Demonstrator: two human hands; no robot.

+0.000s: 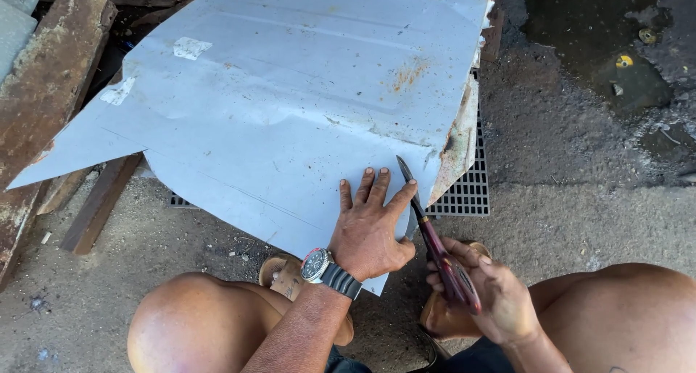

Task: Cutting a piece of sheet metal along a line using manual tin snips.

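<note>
A large pale grey metal sheet (290,90), dented and rust-spotted, lies in front of me over a grate. My left hand (371,228), with a wristwatch on the wrist, presses flat on the sheet's near corner, fingers spread. My right hand (482,293) grips the dark red handles of a pair of tin snips (431,235). The blades point away from me and bite into the sheet's edge just right of my left fingers. My bare knees frame the bottom of the view.
A black metal grate (467,188) shows under the sheet's right side. Rusty steel beams (43,90) lie at the left. Wet dirty ground with a puddle (602,47) is at the top right. My sandalled feet rest on sandy concrete.
</note>
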